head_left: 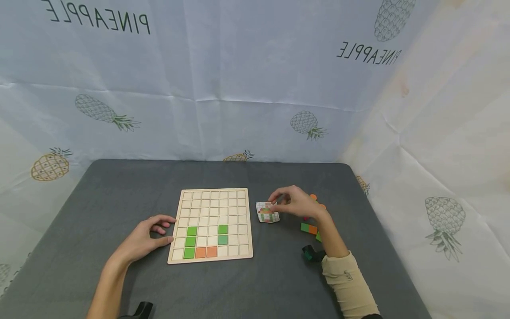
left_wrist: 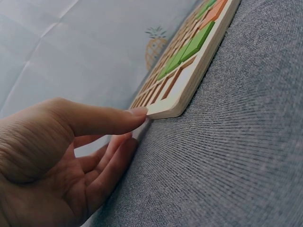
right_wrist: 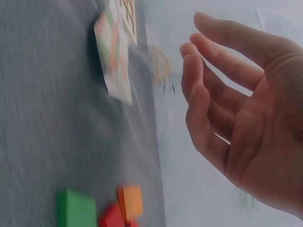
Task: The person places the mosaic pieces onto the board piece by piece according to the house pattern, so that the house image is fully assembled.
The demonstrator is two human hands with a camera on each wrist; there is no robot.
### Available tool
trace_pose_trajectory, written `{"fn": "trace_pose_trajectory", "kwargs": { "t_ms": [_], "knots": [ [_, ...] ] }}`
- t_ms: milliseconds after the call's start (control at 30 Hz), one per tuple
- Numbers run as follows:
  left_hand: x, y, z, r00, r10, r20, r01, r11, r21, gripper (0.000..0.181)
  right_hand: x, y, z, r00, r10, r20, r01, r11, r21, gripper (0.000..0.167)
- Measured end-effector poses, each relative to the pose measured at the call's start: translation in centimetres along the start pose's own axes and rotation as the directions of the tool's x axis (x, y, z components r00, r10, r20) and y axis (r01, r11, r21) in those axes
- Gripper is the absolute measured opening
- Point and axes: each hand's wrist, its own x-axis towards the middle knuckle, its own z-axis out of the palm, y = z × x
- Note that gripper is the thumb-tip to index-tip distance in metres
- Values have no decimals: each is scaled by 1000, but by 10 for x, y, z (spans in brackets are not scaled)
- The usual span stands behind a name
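The wooden grid board lies flat on the dark table, left of the printed card, and the filling of its cells looks partway along. Its framed cells are the only holders in sight: three green tiles stand in a column toward the lower left, two orange tiles continue the bottom row beside the lowest green one, and two more green tiles, the lower one bluer, stand in a column to the right. The remaining cells are bare; how many of them call for a tile I cannot tell, since the card's coloured pattern is too small to read. The left hand is at the board's left edge, the thumb tip touching the rim and the other fingers loosely bent, not clasping it. The right hand hangs above the card's right side, fingers slackly curved and fingertips apart, with nothing held. Beyond it, loose pieces rest directly on the table, partly hidden by the forearm: a green block, an orange block and a red piece. Behind the table hangs a pineapple-printed curtain.
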Motion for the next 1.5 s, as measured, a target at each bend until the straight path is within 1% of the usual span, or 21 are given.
{"fn": "trace_pose_trajectory", "kwargs": {
  "t_ms": [133, 267, 367, 533, 600, 733, 900, 1000, 1100, 1300, 1500],
  "knots": [
    [-1, -1, 0, 1000, 8, -3, -8, 1000, -2, 52, -12, 14, -17, 999, 26, -19, -26, 1000, -3, 30],
    [-1, 0, -1, 1000, 13, -6, -13, 1000, 3, 52, -24, 27, -32, 997, 68, -44, -67, 997, 25, 33],
    [-2, 0, -1, 1000, 9, -5, -9, 1000, 9, 52, -32, 36, -41, 992, 110, -66, -106, 993, 58, 33],
    [-1, 0, 1, 1000, 3, -6, -3, 1000, 10, 51, -44, 55, -52, 984, 146, -104, -136, 987, 91, 31],
    [-1, 0, 1, 1000, 1, -7, -1, 1000, 14, 51, -49, 63, -55, 982, 151, -116, -142, 986, 86, 29],
    [0, 1, 1, 1000, 6, -9, -6, 1000, 21, 52, -58, 78, -62, 975, 187, -123, -182, 982, 55, 28],
    [0, 0, 1, 1000, 7, -8, -7, 1000, 21, 53, -65, 96, -67, 970, 211, -121, -210, 977, 24, 27],
    [0, 0, 0, 1000, 7, -5, -7, 1000, 24, 53, -68, 103, -68, 970, 219, -109, -217, 976, 27, 31],
    [0, 0, 0, 1000, 11, -3, -11, 1000, 20, 52, -70, 108, -68, 964, 242, -114, -241, 970, 25, 31],
    [-1, -1, -1, 1000, 16, 0, -16, 1000, 13, 52, -72, 115, -66, 970, 217, -113, -216, 976, 23, 32],
    [-1, -1, -1, 1000, 19, -1, -19, 1000, 12, 52, -71, 118, -65, 971, 216, -105, -213, 976, 38, 36]
  ]
}}
